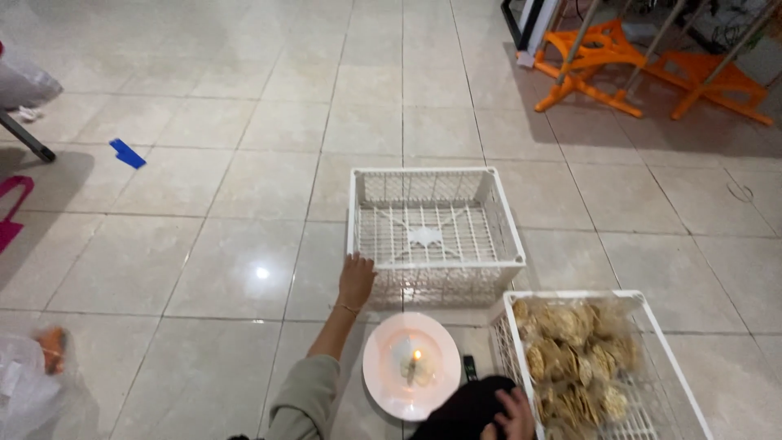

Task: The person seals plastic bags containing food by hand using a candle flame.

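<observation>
While the left hand [357,279] is reaching far forward, its fingers are resting loosely curled on the near left corner of an empty white plastic crate [434,230]. Nearer, the right hand [511,415] is lying with fingers spread beside a second white crate [661,358] of bagged snacks [574,358], gripping nothing, right of a round white plate [411,365].

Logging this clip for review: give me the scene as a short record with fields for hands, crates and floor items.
left hand: on the near left corner of the empty white crate, grip unclear
right hand: beside the filled crate, at the frame's bottom edge
filled crate contents: bagged crackers
between crates: white round plate
floor: glossy beige tiles
far right: orange stands
</observation>
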